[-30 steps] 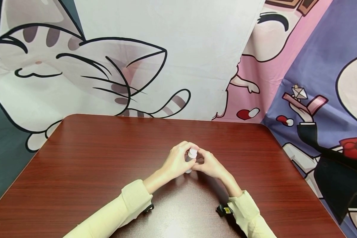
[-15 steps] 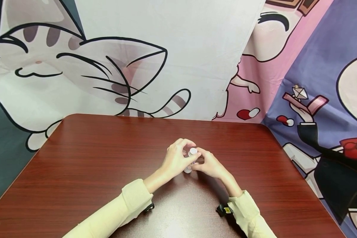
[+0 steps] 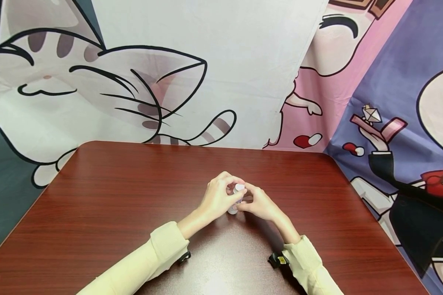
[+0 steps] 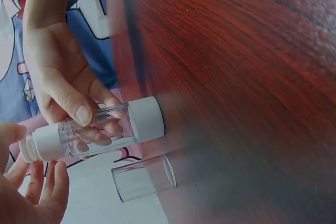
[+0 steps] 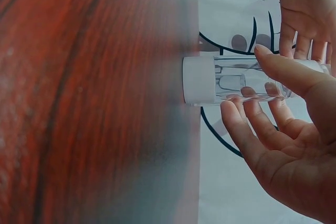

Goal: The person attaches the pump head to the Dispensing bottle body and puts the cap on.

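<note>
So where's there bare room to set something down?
The reddish wooden table looks bare left of the left hand and right of the right hand, out to its edges. It's crowded around the clear white-ended bottle, with a clear hollow cylinder near it.

The bench [image 3: 114, 213] is of dark reddish-brown colour, with straight wood grain, and it fills the lower part of the head frame. Its two far corners are rounded. The surface is glossy: a white shine lies at the bottom centre of this frame, and a long dark shadow is right of centre. Near the middle, a clear bottle [image 4: 105, 139] appears to stand on the bench, its white base [image 4: 147, 119] downward. Beside it, at the lower centre of the left wrist frame, a transparent cup [image 4: 144, 179] also appears to stand on the surface.
</note>
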Available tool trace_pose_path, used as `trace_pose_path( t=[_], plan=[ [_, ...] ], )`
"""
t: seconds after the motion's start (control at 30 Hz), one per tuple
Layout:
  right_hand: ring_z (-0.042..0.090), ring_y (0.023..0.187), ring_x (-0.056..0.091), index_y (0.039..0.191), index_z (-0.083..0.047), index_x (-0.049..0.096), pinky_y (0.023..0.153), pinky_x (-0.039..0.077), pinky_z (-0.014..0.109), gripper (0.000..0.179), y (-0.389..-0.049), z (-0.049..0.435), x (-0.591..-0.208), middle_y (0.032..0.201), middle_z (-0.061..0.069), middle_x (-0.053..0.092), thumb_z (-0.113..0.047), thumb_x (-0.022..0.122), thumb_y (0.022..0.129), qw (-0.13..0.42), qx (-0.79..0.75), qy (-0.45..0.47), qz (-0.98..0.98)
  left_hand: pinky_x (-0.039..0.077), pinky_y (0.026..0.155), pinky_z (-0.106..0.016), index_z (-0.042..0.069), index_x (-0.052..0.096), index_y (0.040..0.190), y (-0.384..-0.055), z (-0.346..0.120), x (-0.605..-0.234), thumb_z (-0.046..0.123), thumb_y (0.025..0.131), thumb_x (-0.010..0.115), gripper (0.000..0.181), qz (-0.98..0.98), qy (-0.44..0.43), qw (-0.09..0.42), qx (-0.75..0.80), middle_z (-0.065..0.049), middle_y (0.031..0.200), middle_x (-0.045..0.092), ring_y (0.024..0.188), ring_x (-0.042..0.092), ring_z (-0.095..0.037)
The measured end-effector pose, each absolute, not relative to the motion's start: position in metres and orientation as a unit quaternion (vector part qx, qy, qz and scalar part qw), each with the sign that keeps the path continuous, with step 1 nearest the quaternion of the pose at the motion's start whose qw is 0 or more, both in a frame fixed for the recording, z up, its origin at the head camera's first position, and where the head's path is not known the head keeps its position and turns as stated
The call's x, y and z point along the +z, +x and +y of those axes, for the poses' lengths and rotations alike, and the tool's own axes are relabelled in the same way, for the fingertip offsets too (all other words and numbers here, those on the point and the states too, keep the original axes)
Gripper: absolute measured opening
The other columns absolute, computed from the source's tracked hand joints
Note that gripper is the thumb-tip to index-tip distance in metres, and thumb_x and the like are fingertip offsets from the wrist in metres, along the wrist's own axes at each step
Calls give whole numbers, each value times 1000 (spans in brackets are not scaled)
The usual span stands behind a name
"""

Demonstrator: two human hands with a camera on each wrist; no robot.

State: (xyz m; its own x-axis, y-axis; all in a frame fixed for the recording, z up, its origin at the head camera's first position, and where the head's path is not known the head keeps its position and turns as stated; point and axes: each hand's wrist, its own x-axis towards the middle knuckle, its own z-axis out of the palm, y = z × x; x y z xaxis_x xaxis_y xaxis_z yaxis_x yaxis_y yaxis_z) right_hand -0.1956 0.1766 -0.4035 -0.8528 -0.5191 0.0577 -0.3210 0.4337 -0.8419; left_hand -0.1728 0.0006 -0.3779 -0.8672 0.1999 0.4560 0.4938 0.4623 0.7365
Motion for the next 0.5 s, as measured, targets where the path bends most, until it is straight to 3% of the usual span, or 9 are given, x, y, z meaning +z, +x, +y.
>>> trace_pose_path(
  t=[0.2, 0.5],
  plan=[
    [27, 104, 64, 128, 1, 53, 86, 55, 27, 54, -196, 176, -403, 118, 17, 65, -4, 74, 79, 103, -471, -251, 839, 50, 66, -20, 11, 74, 96, -174, -1, -378, 18, 82, 72, 16, -839, -220, 157, -472, 1, 88, 64, 71, 62, -11],
    [27, 103, 64, 129, 2, 52, 85, 56, 28, 53, -195, 177, -403, 116, 18, 65, -6, 73, 81, 100, -461, -256, 844, 51, 70, -25, 12, 73, 98, -174, -1, -377, 17, 82, 68, 17, -841, -231, 153, -464, 2, 94, 68, 77, 62, -10]
  ],
)
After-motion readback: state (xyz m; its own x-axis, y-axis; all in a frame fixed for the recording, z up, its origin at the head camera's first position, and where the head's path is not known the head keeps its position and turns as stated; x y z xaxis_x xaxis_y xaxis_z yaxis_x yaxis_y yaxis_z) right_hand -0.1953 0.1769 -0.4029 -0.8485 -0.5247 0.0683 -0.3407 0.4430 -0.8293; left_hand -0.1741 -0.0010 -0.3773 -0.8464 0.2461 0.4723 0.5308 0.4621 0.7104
